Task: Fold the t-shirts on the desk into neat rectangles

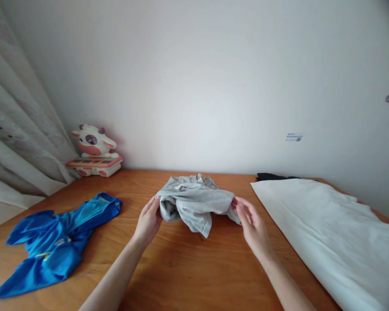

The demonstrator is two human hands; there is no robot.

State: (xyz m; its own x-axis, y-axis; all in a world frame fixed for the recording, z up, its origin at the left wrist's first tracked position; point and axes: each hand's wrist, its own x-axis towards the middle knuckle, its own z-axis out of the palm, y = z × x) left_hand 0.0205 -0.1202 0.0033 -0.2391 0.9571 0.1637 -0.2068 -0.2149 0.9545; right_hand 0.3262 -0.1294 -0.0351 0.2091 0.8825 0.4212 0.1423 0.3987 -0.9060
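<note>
A crumpled light grey garment [194, 199], perhaps a shirt, is stretched between my two hands over the middle of the wooden table. My left hand [149, 219] grips its left edge, beside a rolled fold that opens toward me. At the right edge, the fingers of my right hand [251, 222] are closed on the cloth. One loose flap hangs down in the middle, toward the table. Some of the fingertips are hidden behind the fabric.
A rumpled blue garment [61, 242] lies on the wooden table [188, 272] at the left. A cow-shaped toy keyboard [95, 151] stands at the back left by the curtain [16, 112]. White cloth [330, 224] covers the right side, with a black item [274, 176] behind it.
</note>
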